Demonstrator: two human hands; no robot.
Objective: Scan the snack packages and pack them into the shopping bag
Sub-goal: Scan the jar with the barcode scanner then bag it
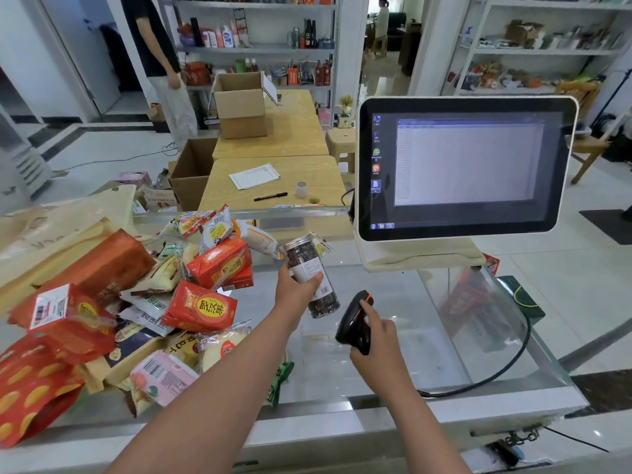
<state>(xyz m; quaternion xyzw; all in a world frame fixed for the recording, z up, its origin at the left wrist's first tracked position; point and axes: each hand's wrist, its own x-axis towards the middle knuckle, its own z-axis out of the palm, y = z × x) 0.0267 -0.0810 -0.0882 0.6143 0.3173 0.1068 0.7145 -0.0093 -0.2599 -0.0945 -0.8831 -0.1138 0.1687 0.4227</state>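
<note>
Snack packages (136, 302) lie heaped over the left half of the glass tabletop (393, 336), running from its near edge to its far edge, and one of them, a clear plastic jar (313, 278) of dark dried pieces with a white paper label, is lifted above the middle of the tabletop. The left hand (295, 289) grips this jar round its labelled waist, thumb curled over the front, with the jar tilted so its lid points up and away. The right hand (376, 336) is wrapped round the handle of a black barcode scanner (355, 319), forefinger up near the orange trigger, its head just beside the jar's lower end; a cable trails off towards the right edge. The jar looks rigid and fairly light, with smooth walls that could slip, so holding on the paper label, as now, seems the surest grip, provided the barcode stays uncovered. The pouches and wrapped buns in the heap look soft and crushable, best lifted by their sealed edges, while the red cartons are stiffer and can be taken across their sides. A beige shopping bag (51, 234) lies slumped at the far left corner. A touchscreen till (468, 165) stands at the far right.
</note>
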